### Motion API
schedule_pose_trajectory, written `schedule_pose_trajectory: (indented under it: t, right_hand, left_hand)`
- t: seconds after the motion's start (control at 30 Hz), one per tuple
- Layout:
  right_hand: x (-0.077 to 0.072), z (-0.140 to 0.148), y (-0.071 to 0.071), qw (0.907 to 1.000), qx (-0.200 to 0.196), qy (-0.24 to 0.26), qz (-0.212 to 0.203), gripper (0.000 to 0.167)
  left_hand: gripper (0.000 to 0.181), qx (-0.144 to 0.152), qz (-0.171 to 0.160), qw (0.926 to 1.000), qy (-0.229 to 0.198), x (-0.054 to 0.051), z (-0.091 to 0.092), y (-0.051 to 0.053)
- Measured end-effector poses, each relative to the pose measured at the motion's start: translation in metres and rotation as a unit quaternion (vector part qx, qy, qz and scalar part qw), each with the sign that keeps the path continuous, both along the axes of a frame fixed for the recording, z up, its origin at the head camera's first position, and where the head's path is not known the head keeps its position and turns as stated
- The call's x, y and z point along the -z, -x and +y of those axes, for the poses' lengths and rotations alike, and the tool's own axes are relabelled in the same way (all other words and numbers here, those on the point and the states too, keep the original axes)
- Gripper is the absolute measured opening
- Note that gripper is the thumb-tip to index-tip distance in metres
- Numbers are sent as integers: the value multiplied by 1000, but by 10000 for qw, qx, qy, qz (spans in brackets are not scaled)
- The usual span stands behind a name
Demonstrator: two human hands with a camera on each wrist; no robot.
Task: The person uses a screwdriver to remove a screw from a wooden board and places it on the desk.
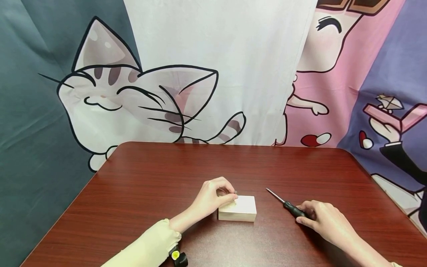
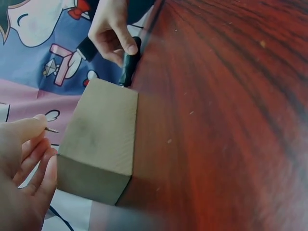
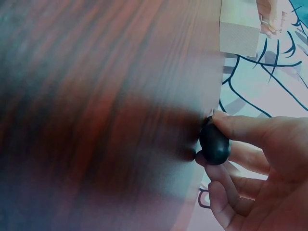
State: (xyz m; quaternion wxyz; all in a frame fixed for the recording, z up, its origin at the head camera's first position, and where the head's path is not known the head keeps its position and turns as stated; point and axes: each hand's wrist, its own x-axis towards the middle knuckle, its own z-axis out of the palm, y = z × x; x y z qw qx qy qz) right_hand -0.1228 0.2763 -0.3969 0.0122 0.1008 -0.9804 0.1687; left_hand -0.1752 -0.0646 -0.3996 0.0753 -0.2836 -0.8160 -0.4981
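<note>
A pale wooden block (image 1: 237,215) lies on the table in the head view. Over its left part, my left hand (image 1: 215,193) pinches a small screw (image 2: 52,130) between thumb and fingers. The left wrist view shows the screw's threaded end sticking out, apart from the block's surface. To the right of the block, my right hand (image 1: 325,220) holds a screwdriver (image 1: 293,210) by its black handle, its metal shaft pointing to the far left. In the right wrist view the rounded handle end (image 3: 215,149) sits between thumb and fingers.
The brown wood-grain table (image 1: 160,170) has rounded far corners. A curtain (image 1: 260,74) with cartoon figures hangs behind it. At my left sleeve (image 1: 146,244) there is a black strap (image 1: 176,256) with a yellow spot.
</note>
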Motion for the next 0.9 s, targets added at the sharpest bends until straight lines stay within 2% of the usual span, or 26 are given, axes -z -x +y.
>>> schedule_pose_trajectory:
  t: [0.27,0.43,0.53,0.67,0.9]
  right_hand:
    - [0,-1,-2,9998,175,-87,-76,22]
    - [-1,-1,-4,9996,240,-134,-81,23]
    - [-1,0,-4,9995,274,-143,-111,23]
    - [-2,2,-6,9994,296,-118,-149,24]
    - [-1,4,-8,9996,247,-105,-75,22]
  left_hand:
    - [8,-109,-457,9985,-268,-6,-16,4]
    - [7,146,-765,9955,-543,-7,-26,4]
    - [8,230,-765,9950,-600,-7,-33,4]
    - [7,136,-700,9964,-458,-4,-42,3]
    - [8,-48,-805,9965,-240,3,-61,0]
